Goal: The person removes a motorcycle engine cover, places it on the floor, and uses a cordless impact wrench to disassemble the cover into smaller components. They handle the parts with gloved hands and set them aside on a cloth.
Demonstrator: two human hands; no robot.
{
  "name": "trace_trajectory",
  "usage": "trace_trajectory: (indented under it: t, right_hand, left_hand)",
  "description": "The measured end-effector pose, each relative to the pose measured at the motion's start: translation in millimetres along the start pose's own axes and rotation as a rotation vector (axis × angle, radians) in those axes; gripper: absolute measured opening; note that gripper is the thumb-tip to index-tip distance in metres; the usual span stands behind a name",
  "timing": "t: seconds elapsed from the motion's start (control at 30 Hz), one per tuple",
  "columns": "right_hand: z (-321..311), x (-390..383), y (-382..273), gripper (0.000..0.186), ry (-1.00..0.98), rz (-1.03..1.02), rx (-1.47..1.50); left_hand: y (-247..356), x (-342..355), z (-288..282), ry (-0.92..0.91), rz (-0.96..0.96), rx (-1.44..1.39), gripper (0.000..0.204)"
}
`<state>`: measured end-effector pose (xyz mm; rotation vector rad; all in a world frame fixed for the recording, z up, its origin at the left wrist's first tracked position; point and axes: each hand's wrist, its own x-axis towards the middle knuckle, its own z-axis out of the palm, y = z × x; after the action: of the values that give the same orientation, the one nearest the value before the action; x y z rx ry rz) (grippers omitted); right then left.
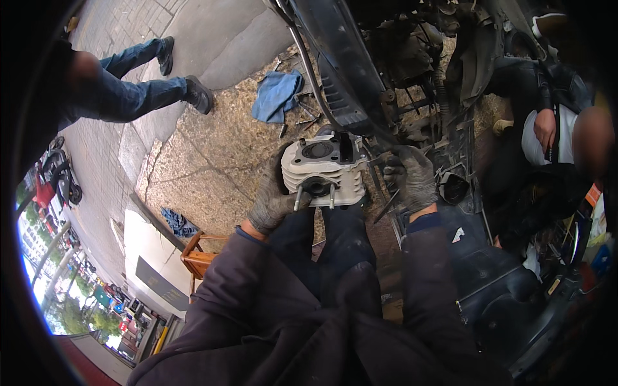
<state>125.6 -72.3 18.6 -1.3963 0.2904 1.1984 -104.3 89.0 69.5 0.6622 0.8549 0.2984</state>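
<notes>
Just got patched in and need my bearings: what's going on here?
The person's gloved left hand grips the left side of a pale finned metal engine part at the knees. The gloved right hand is raised just to the right of it, fingers curled; whether it holds anything is hard to tell. Beyond the part, a blue cloth lies on the ground beside some metal tools.
</notes>
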Motion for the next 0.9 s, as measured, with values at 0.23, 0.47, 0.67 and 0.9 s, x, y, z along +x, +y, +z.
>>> trace_trajectory:
  t: [0.23, 0.47, 0.67, 0.9]
  right_hand:
    - [67, -12, 20, 0.024, -0.034, -0.176, -0.179]
    - [96, -20, 45, 0.025, -0.023, -0.239, -0.154]
    - [119, -24, 58, 0.027, -0.038, -0.255, -0.202]
    - [149, -26, 86, 0.018, -0.066, -0.348, -0.195]
  left_hand:
    - [-8, -27, -4, -0.008, 0.143, 0.086, 0.121]
    - [-37, -40, -31, 0.040, 0.101, 0.043, 0.126]
    - [-36, -50, -60, 0.020, 0.286, 0.316, 0.125]
    - [-9, -54, -85, -0.003, -0.067, -0.450, 0.099]
